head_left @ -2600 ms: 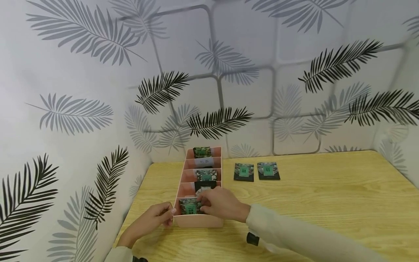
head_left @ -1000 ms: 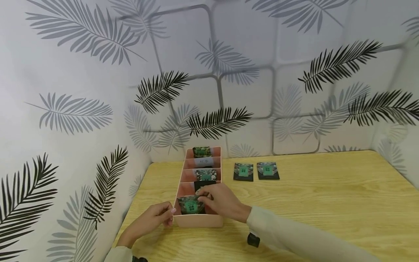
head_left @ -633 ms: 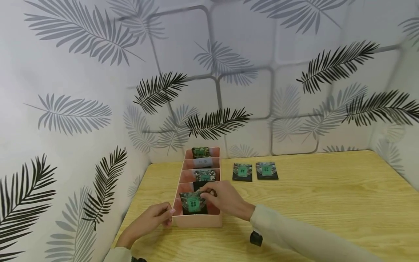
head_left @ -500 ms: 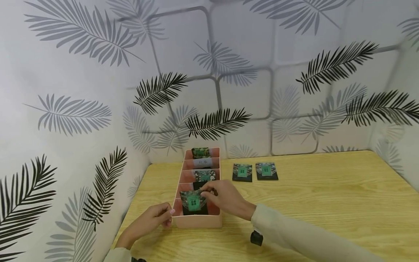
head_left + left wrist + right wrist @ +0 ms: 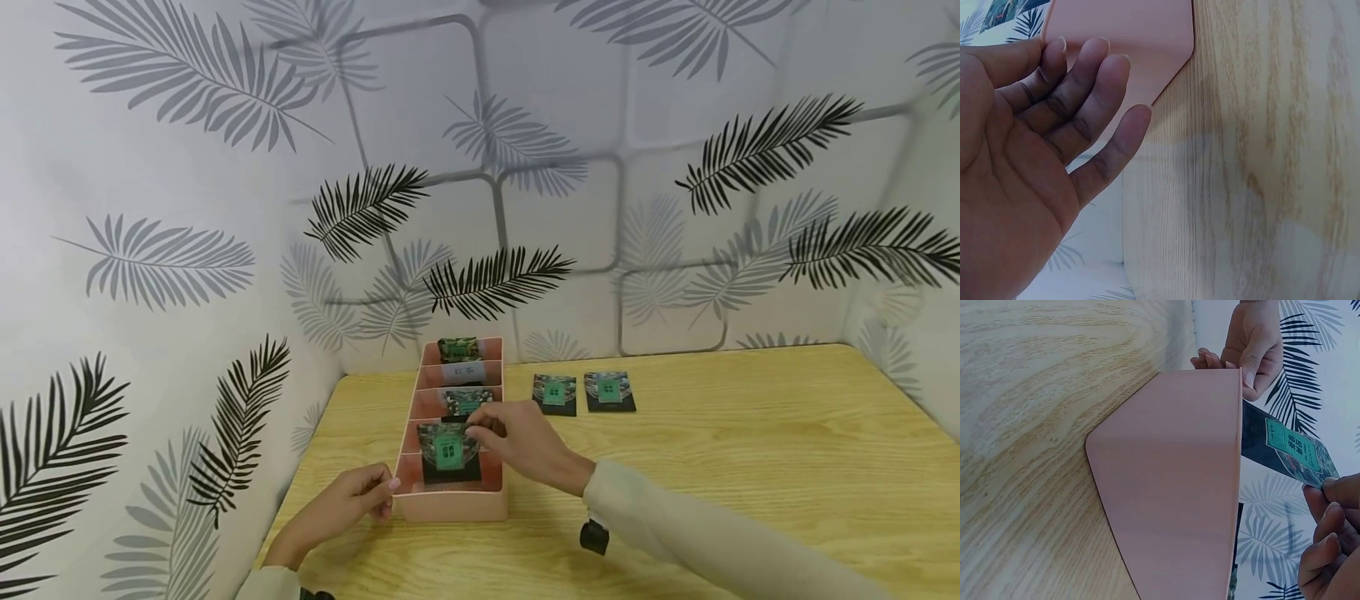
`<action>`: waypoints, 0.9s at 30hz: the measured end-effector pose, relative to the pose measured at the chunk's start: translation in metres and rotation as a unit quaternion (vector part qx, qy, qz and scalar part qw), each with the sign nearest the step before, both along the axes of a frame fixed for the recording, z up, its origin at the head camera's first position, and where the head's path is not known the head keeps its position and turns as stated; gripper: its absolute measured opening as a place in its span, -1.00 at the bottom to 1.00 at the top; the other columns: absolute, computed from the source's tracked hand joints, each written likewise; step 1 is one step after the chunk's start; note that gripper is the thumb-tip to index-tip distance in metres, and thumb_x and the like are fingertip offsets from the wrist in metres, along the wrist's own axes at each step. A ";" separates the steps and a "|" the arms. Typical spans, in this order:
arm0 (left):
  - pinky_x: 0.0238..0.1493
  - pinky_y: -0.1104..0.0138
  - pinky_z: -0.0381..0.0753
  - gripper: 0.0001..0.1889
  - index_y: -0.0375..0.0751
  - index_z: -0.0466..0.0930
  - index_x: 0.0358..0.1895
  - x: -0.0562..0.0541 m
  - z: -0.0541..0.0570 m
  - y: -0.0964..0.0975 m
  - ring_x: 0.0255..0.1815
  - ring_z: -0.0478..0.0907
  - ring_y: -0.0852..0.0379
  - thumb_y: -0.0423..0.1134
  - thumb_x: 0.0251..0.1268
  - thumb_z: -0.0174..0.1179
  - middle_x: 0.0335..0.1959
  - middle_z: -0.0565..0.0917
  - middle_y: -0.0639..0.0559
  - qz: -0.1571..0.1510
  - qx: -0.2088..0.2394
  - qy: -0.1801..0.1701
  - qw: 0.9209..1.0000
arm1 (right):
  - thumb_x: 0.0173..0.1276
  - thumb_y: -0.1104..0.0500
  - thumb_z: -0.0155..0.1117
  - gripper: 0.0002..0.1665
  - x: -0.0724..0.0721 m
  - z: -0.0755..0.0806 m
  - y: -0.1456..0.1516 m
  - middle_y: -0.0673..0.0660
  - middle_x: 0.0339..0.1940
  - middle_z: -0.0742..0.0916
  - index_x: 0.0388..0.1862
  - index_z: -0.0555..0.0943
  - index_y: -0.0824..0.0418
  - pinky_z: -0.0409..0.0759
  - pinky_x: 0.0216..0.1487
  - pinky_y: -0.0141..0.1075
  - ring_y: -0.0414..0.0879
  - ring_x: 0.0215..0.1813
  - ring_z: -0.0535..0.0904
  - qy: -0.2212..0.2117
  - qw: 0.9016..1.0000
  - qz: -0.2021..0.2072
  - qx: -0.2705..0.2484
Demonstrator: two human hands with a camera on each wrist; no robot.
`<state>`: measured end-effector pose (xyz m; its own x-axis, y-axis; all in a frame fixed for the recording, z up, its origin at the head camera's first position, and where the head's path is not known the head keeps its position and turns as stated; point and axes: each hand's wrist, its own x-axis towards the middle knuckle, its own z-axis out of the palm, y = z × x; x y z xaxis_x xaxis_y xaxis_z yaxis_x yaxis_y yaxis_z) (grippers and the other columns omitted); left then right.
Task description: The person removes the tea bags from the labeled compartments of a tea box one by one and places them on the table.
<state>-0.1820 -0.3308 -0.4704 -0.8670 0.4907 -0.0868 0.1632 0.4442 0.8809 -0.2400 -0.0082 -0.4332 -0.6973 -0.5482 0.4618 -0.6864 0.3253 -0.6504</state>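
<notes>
My right hand (image 5: 522, 442) pinches a dark tea sachet (image 5: 450, 454) with a green label by its upper right corner. In the right wrist view, the sachet (image 5: 1294, 449) is tilted and its lower end is hidden behind the wall of the pink divided storage box (image 5: 1166, 469). Thumb and index finger of my left hand (image 5: 347, 504) pinch the box's near left corner, and the other fingers are loosely bent in the left wrist view. Further compartments of the box (image 5: 450, 507) hold more sachets and a white paper label (image 5: 464, 372).
Two similar sachets lie flat side by side on the wooden table (image 5: 750, 450), right of the box: one nearer sachet (image 5: 554, 395) and another sachet (image 5: 609, 392). Behind the table is a wall (image 5: 562, 317) covered with leaf patterns.
My right hand has lifted the tea sachet up from the box's nearest compartment, so more of its dark lower part shows. My left hand stays at the box's corner.
</notes>
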 end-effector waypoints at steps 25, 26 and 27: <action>-0.12 0.04 0.73 -0.64 -0.33 0.51 -0.21 0.000 -0.001 0.000 -0.25 0.65 -0.28 -0.07 0.69 -0.01 -0.32 0.65 -0.19 0.002 -0.003 0.005 1.000 | 0.49 0.10 0.37 -0.83 -0.010 0.010 0.033 -0.13 -0.41 0.73 -0.02 0.78 0.08 0.35 -0.53 -0.36 -0.25 -0.63 0.36 0.030 0.999 -0.046 0.005; -0.12 0.05 0.73 -0.63 -0.32 0.52 -0.22 0.000 -0.001 0.000 -0.25 0.65 -0.27 -0.07 0.69 -0.01 -0.32 0.65 -0.18 0.003 -0.005 0.006 1.000 | 0.49 0.10 0.37 -0.83 -0.011 0.011 0.035 -0.14 -0.45 0.71 -0.03 0.78 0.08 0.35 -0.53 -0.36 -0.24 -0.63 0.36 0.030 0.999 -0.046 0.005; -0.12 0.05 0.73 -0.64 -0.32 0.52 -0.22 0.000 0.000 0.001 -0.25 0.65 -0.26 -0.07 0.69 -0.01 -0.32 0.66 -0.17 0.003 -0.007 0.008 1.000 | 0.49 0.10 0.37 -0.84 -0.011 0.012 0.036 -0.15 -0.50 0.68 -0.03 0.78 0.07 0.35 -0.53 -0.36 -0.24 -0.64 0.36 0.029 0.998 -0.047 0.006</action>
<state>-0.1822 -0.3302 -0.4709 -0.8717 0.4837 -0.0790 0.1745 0.4569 0.8722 -0.2510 0.0282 -0.4216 -0.7187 -0.4868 0.4965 -0.6884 0.3975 -0.6068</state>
